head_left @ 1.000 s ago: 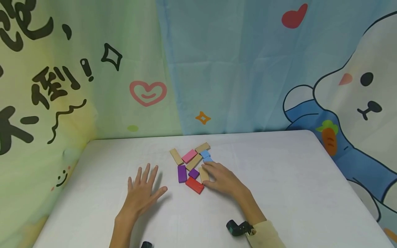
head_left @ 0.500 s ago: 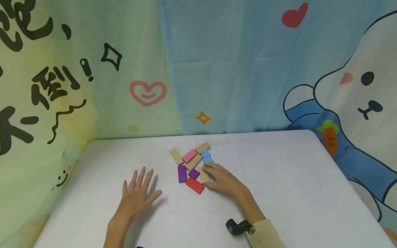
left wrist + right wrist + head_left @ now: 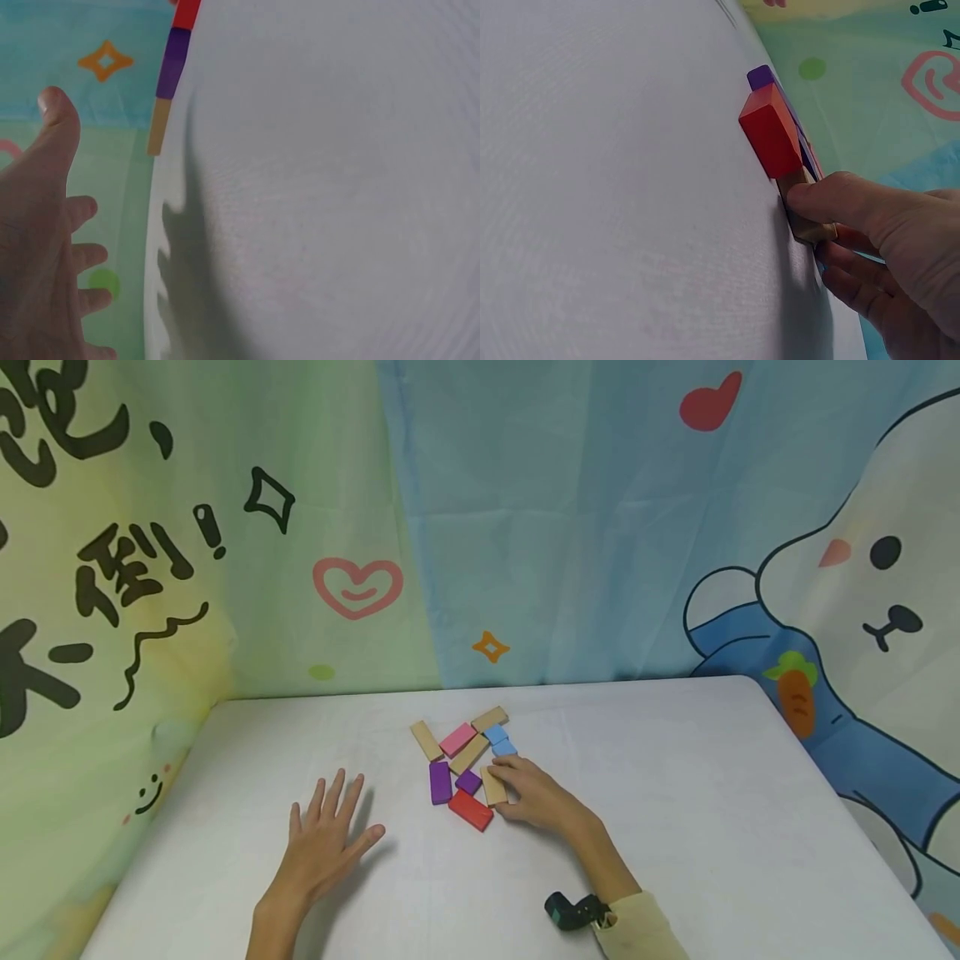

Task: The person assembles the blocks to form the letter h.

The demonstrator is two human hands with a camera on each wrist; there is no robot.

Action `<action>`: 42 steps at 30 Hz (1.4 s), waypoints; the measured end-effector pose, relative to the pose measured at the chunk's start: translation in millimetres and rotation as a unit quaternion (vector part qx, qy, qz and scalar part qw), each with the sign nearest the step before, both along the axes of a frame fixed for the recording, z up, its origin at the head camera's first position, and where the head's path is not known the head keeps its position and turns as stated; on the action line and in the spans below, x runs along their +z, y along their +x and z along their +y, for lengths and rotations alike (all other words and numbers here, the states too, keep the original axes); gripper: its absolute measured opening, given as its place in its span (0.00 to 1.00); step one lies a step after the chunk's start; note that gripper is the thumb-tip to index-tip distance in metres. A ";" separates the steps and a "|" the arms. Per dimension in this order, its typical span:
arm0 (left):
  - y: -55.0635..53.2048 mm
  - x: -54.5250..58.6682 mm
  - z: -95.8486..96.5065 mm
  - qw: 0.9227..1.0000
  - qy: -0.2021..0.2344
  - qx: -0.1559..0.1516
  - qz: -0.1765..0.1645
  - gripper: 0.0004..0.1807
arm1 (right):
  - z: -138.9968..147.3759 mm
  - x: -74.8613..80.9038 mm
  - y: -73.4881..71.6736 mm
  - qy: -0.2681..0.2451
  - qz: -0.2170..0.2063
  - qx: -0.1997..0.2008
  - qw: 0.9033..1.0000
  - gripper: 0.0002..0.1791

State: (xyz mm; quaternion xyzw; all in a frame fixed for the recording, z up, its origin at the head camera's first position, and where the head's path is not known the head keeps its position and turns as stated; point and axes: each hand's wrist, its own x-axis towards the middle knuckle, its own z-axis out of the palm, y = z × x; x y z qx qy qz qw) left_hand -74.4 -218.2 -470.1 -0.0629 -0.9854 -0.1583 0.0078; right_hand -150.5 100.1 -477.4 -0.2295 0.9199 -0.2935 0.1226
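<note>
My right hand (image 3: 542, 797) pinches a plain wooden block (image 3: 494, 785) at the right side of a flat group of blocks on the table. In the right wrist view the thumb lies on the near end of that wooden block (image 3: 801, 217), with the fingers behind it. A red block (image 3: 471, 810) lies at its front left corner, and a small purple block (image 3: 468, 781) is on its left. My left hand (image 3: 318, 847) hovers left of the group, fingers spread, holding nothing; its shadow falls on the cloth beside it.
The group also has a larger purple block (image 3: 440, 783), a pink block (image 3: 457, 740), two small blue blocks (image 3: 505, 748) and more plain wooden blocks (image 3: 427, 741). They lie on a white table (image 3: 675, 793). A printed curtain (image 3: 562, 527) hangs behind the table's far edge.
My left hand has drawn back to the left and toward me, away from the blocks. The right hand stays at the wooden block, and the blocks keep their places.
</note>
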 end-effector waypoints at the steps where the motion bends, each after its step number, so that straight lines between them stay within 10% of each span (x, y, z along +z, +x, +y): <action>1: -0.1 0.1 0.0 1.000 -0.002 0.000 0.000 0.43 | 0.0 0.0 0.0 -0.003 0.000 0.000 1.000 0.31; 42: 11.8 2.9 -27.4 0.998 -0.011 -0.040 0.037 0.54 | -66.7 14.5 19.1 -0.052 0.059 0.073 0.994 0.33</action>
